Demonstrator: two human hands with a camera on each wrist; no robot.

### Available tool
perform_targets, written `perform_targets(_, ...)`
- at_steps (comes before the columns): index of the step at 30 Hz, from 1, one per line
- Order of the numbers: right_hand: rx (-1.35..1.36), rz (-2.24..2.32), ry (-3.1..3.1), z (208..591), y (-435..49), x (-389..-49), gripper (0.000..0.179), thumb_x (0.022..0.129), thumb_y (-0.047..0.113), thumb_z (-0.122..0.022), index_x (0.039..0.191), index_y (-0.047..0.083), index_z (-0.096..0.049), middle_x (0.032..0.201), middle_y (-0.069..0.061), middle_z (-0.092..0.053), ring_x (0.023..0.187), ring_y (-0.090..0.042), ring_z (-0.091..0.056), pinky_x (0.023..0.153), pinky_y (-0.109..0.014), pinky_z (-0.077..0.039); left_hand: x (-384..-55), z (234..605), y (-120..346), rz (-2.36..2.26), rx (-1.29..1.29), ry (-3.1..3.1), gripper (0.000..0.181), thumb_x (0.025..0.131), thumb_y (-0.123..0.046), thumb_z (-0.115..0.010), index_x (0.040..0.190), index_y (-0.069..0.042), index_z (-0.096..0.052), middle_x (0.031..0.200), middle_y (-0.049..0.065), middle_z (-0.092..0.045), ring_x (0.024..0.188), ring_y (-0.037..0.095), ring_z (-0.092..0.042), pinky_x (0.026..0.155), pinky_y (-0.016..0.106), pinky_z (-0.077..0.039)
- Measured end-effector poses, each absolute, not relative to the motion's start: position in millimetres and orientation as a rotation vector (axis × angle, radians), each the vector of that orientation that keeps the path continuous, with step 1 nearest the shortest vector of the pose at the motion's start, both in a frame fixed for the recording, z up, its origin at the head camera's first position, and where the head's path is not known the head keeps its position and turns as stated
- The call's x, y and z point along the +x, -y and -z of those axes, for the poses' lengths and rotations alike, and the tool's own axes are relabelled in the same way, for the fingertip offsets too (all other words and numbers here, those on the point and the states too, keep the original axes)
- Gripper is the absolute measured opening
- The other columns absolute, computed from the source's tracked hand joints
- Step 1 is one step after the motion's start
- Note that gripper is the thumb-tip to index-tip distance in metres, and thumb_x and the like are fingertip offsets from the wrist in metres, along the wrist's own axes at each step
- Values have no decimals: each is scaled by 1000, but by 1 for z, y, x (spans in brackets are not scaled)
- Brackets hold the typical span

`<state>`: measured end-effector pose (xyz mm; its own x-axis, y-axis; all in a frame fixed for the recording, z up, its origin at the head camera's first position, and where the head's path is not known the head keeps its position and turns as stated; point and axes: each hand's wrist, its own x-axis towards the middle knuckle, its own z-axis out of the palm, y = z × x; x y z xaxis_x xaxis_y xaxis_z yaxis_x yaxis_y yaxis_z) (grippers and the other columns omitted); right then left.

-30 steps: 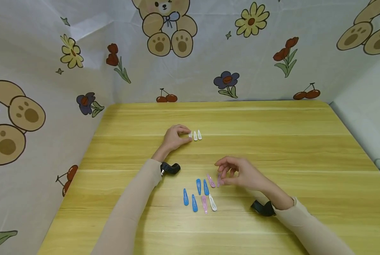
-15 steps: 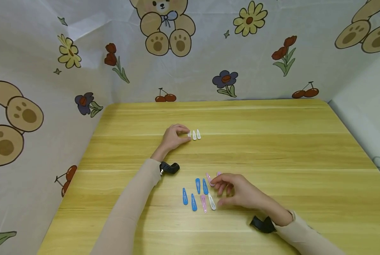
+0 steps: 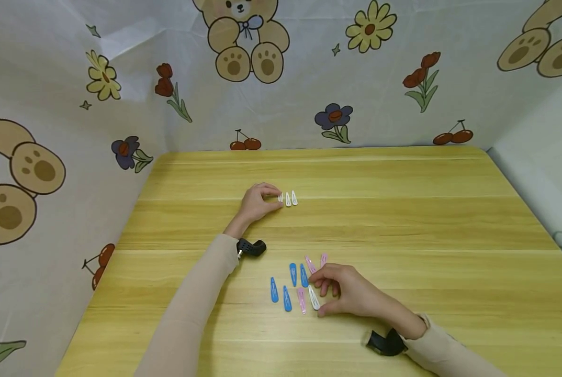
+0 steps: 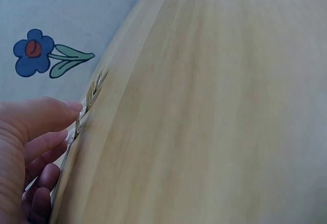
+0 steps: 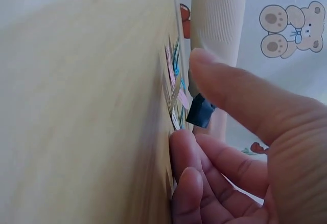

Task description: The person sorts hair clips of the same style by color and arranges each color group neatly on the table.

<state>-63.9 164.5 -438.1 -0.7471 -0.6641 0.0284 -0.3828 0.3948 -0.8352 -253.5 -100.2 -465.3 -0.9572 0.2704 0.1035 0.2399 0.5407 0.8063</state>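
Clip point(image 3: 314, 297) — white, beside right hand point(image 3: 349, 293)

Free lane between white-clip row point(image 3: 288, 199) and pink clips point(image 3: 310, 264)

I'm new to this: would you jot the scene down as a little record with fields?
Surface: wood-grain table
Backdrop: white cloth printed with bears, flowers and cherries
Far row: white snap hair clips, at least three
Near group: four blue clips, three pink clips, one white clip
Left hand: at the far row's left end; grip unclear
Right hand: thumb and forefinger parted, near opposite ends of the lone white clip
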Motion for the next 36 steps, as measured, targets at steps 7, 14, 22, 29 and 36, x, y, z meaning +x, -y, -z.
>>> perform_targets(7, -977, 1267, -2389, 442, -164, -62, 47, 69, 23, -89, 108, 8, -67, 86, 3, -62, 74, -4, -56, 59, -19, -48, -255, 466, 99, -1428, 451, -2723, 31, 80, -22, -81, 108, -8, -76, 119, 6, -67, 119, 26, -54, 97, 42, -45)
perform_targets(14, -1003, 1231, -2420, 441, -164, -61, 46, 69, 21, -89, 108, 8, -68, 87, 4, -61, 74, -3, -55, 61, -18, -47, -255, 467, 100, -1418, 451, -2722, 32, 81, -23, -80, 109, -8, -75, 121, 6, -66, 121, 25, -53, 98, 41, -46)
perform_targets(22, -1045, 1188, -2462, 443, -162, -60, 44, 70, 18, -89, 107, 8, -69, 89, 5, -60, 76, -2, -53, 68, -18, -48, -254, 465, 100, -1418, 445, -2726, 32, 81, -22, -81, 109, -8, -76, 120, 6, -66, 119, 25, -54, 96, 41, -45)
perform_targets(29, -1043, 1163, -2486, 444, -162, -59, 42, 70, 17, -88, 106, 9, -68, 89, 6, -59, 76, -1, -52, 70, -19, -48, -253, 464, 100, -1415, 459, -2733, 33, 81, -21, -81, 110, -7, -75, 120, 7, -67, 118, 26, -54, 93, 40, -46)
perform_targets(36, -1025, 1139, -2486, 442, -162, -59, 42, 71, 19, -88, 106, 11, -67, 90, 7, -59, 77, -1, -53, 72, -19, -47, -253, 465, 99, -1412, 462, -2739, 33, 81, -22, -81, 110, -7, -75, 120, 7, -67, 118, 26, -55, 93, 40, -45)
